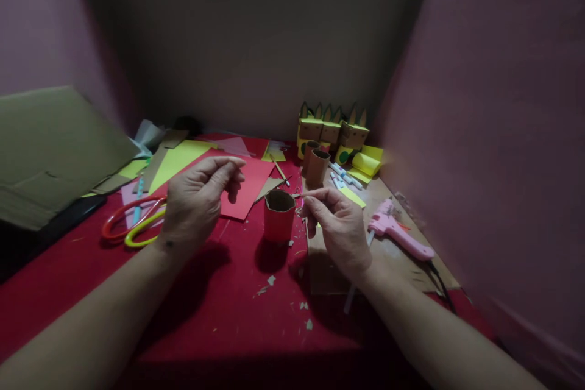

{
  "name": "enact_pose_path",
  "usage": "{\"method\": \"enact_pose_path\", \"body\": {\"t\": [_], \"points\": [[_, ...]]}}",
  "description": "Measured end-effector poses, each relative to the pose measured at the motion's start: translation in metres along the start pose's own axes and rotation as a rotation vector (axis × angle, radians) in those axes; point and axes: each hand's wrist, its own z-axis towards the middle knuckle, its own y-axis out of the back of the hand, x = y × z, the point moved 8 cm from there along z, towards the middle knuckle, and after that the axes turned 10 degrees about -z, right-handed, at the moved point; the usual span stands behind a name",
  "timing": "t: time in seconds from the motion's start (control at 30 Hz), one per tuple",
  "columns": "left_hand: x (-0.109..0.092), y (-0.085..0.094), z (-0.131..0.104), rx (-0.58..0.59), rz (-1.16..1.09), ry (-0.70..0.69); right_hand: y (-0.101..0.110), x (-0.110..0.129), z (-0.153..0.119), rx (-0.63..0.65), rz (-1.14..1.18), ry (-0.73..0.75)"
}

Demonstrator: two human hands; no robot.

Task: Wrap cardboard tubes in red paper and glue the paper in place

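Observation:
A short cardboard tube wrapped in red paper (278,224) stands upright on the red tablecloth between my hands, its cut top edge uneven. My left hand (196,198) is raised to the left of it, over the red paper sheet (247,186), with thumb and fingers closed in a pinch. Whatever that pinch may hold is too small to see. On the tube's other side, my right hand (338,222) also pinches, its fingertips beside the rim. A tiny thin piece seems to show at those fingertips, but I cannot make it out. Neither hand touches the tube.
Scissors with red and yellow handles (134,225) lie left. On a cardboard board (329,268) at right rest a pink glue gun (400,231), markers (345,175) and brown tubes (317,169). Yellow eared cardboard figures (331,131) stand behind. Paper scraps (271,281) litter the cloth.

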Motion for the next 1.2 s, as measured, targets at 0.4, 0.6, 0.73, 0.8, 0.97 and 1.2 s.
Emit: {"method": "enact_pose_path", "body": {"t": [0.4,0.6,0.73,0.8,0.97,1.2], "points": [[0.014,-0.004,0.000,0.087,-0.010,0.222,0.001,0.006,-0.006,0.038,0.003,0.096],[0.014,-0.006,0.002,0.126,-0.007,0.196,0.002,0.011,-0.011,0.035,-0.204,0.180],[0.018,-0.011,0.003,0.173,-0.078,0.197,0.005,0.015,-0.016,0.016,-0.318,0.290],[0.020,-0.012,0.004,0.181,-0.148,0.192,0.006,0.014,-0.017,0.002,-0.330,0.310],[0.021,-0.006,0.011,0.122,-0.196,0.109,0.005,0.010,-0.016,-0.011,-0.315,0.326],[0.037,0.007,0.021,0.038,-0.051,0.146,0.004,0.010,-0.014,0.001,-0.331,0.337]]}}
